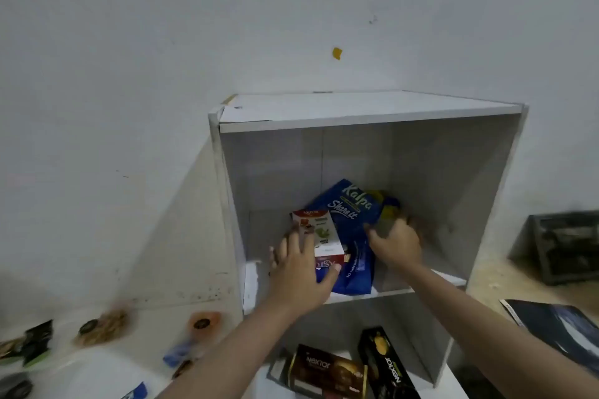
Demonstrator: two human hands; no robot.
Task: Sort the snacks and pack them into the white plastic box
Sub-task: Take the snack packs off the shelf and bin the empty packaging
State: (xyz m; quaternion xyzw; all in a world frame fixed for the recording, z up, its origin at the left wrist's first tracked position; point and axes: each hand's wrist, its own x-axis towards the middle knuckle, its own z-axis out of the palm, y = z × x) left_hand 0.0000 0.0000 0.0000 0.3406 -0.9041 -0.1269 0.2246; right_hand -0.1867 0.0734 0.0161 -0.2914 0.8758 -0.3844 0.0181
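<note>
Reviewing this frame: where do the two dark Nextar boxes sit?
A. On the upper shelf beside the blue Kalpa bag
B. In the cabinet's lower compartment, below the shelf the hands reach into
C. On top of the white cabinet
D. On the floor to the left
B: both Nextar boxes lie in the lower compartment, under the shelf holding the blue Kalpa bag.

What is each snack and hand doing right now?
left hand: fingers spread, resting on the red-and-white box
right hand: gripping the blue bag
blue bag: leaning on the upper shelf
red-and-white box: lying on the upper shelf
two dark boxes: lying on the lower shelf
</note>
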